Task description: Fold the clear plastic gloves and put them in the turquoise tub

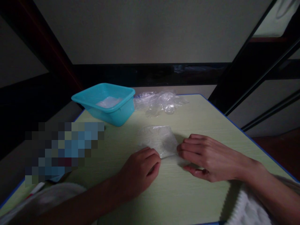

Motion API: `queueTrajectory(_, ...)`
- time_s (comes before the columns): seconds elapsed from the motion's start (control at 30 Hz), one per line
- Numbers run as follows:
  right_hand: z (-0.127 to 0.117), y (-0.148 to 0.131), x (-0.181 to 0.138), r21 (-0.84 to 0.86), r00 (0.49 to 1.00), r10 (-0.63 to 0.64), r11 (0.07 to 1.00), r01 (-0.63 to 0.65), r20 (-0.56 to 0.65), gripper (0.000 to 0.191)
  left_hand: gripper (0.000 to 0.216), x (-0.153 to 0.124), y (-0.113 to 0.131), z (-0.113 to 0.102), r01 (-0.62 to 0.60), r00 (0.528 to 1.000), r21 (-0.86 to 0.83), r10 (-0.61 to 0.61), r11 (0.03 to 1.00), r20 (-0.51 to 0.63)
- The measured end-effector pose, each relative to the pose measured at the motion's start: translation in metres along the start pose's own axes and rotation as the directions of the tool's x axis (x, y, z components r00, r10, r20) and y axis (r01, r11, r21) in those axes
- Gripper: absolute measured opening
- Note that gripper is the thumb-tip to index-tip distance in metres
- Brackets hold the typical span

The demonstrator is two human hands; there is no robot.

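A flat, clear plastic bag [161, 140] lies on the table between my hands. My left hand [142, 172] is closed at its near edge, thumb and curled forefinger together at the corner. The left fingertips are partly hidden behind the knuckles. At the bag's right edge, my right hand [201, 157] touches the plastic with bent fingers. A gap shows between those fingers and the right thumb, which sits lower, close to the tabletop.
A turquoise plastic basin [126, 109] at the back left holds a whitish, translucent item [109, 102]. Beside it, crumpled clear plastic [164, 101] lies along the far edge. A pixelated area covers something at left. The pale table [199, 115] has blue edging, with a wall behind.
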State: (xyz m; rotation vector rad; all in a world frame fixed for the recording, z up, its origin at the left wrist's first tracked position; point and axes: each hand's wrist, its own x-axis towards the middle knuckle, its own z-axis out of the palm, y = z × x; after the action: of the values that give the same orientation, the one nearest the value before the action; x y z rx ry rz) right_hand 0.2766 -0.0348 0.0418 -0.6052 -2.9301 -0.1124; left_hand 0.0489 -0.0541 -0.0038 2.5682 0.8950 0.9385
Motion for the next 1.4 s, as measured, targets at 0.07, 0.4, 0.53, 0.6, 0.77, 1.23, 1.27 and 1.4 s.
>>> queueTrajectory(0.07, 0.001, 0.002, -0.001, -0.006, 1.000, 0.012, 1.000, -0.011, 0.019, 0.014, 0.018, 0.000, -0.001, 0.000, 0.024, 1.000, -0.038, -0.025, 0.999, -0.018)
queueTrajectory(0.4, 0.009, 0.011, 0.001, 0.009, 0.998, -0.053, 0.999, 0.053, 0.026, 0.030, 0.014, 0.000, 0.003, -0.002, 0.027, 0.999, -0.118, -0.032, 0.993, -0.041)
queueTrajectory(0.53, 0.009, 0.011, 0.002, 0.007, 0.998, -0.052, 0.999, 0.052, 0.033, 0.030, 0.019, -0.003, 0.002, -0.009, 0.108, 0.992, -0.189, -0.118, 0.976, -0.045)
queueTrajectory(0.6, 0.009, 0.011, 0.001, 0.019, 0.998, -0.047, 0.999, 0.047, 0.035, 0.030, 0.029, -0.003, -0.002, -0.013, 0.208, 0.973, -0.191, -0.223, 0.959, -0.060)
queueTrajectory(0.77, 0.005, 0.012, 0.001, 0.078, 0.999, -0.032, 0.997, 0.029, 0.034, 0.029, 0.028, 0.002, -0.012, -0.021, 0.413, 0.898, -0.270, -0.438, 0.870, -0.039)
queueTrajectory(1.23, -0.004, 0.015, 0.000, 0.360, 0.985, 0.122, 0.919, -0.158, 0.122, 0.024, 0.019, 0.005, -0.014, -0.028, 0.537, 0.818, -0.356, -0.575, 0.765, 0.001)
queueTrajectory(1.27, -0.005, 0.017, 0.001, 0.386, 0.981, 0.138, 0.905, -0.180, 0.133, 0.024, 0.018, 0.005, -0.015, -0.028, 0.545, 0.810, -0.370, -0.586, 0.752, 0.003)
queueTrajectory(1.4, -0.004, 0.025, 0.009, 0.512, 0.951, 0.236, 0.803, -0.306, 0.200, 0.030, 0.011, 0.005, -0.021, -0.027, 0.590, 0.764, -0.450, -0.644, 0.671, 0.043)
